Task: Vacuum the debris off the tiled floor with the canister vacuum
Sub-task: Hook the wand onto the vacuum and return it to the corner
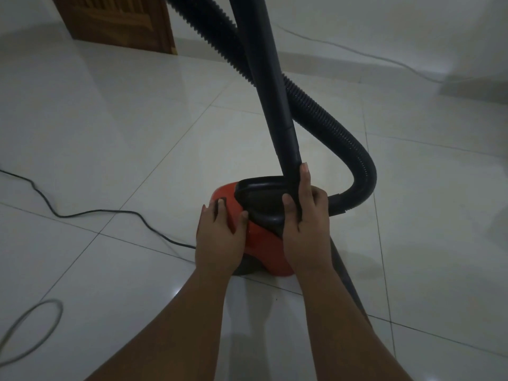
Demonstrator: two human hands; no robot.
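Note:
A red canister vacuum (261, 243) stands on the white tiled floor (110, 133), low in the middle of the head view. My left hand (218, 235) rests flat on its red top, fingers straight, near a dark button. My right hand (305, 215) grips the lower end of the black rigid wand (269, 78), which stands upright by the black carry handle (261, 199). A ribbed black hose (335, 133) loops from the vacuum's right side up and out of view. No debris is plain to see.
A black power cord (82, 214) runs across the tiles from the left to the vacuum. A grey cable loop (41, 320) lies at lower left. A wooden door (118, 20) stands at the back left; a thin white cable (357, 50) trails along the back right.

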